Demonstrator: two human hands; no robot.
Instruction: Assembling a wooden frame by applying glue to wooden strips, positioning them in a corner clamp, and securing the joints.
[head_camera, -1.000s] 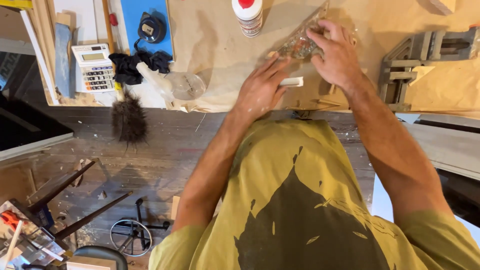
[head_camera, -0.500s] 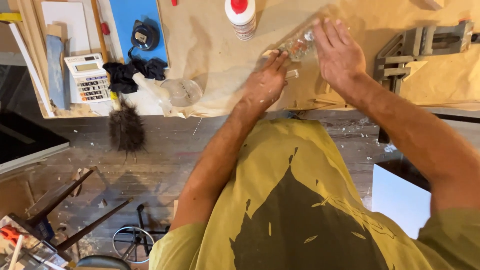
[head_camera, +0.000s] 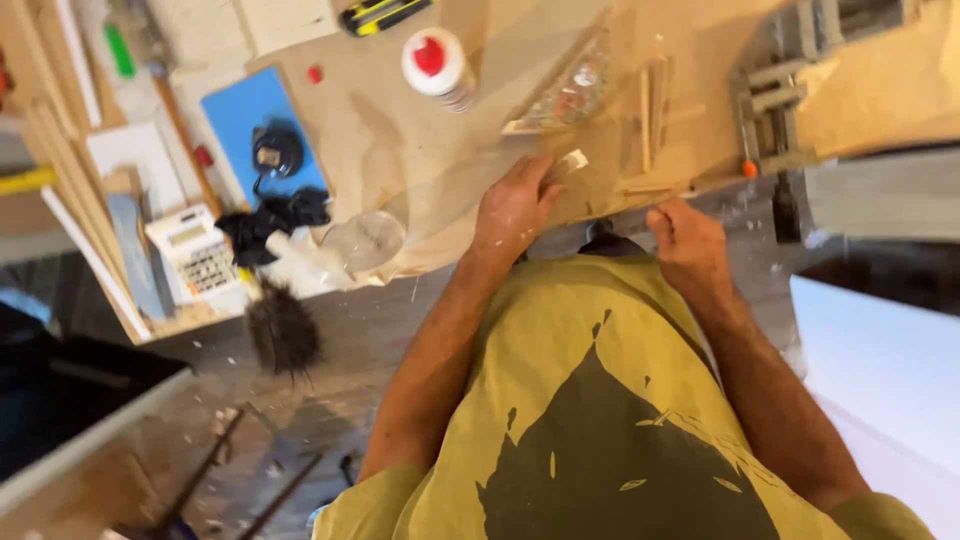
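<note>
Left hand (head_camera: 512, 208) flat on the counter (head_camera: 420, 130), fingers spread, fingertips touching a small pale wood offcut (head_camera: 566, 165); nothing gripped. Right hand (head_camera: 688, 240) at the counter's near edge, fingers curled loosely, empty as far as shows. Hands apart.

Beyond the left hand: a clear plastic bag (head_camera: 565, 92), crinkled, triangular in outline, with small reddish and pale bits inside; well clear of both hands. Just right of it, thin pale wood strips (head_camera: 652, 105) lying parallel.

White cylindrical bottle with red cap (head_camera: 437, 66) stands upright, left of the bag. Yellow-and-black tool (head_camera: 385, 14) at the far edge.

Counter surface brown paper, creased, dusty. Left part: blue flat board (head_camera: 240, 115) carrying a round black object (head_camera: 275, 152); white calculator (head_camera: 197, 256) with grey keys; black bristle brush (head_camera: 283, 338) overhanging the edge. Grey metal vise (head_camera: 765, 105) at right.
</note>
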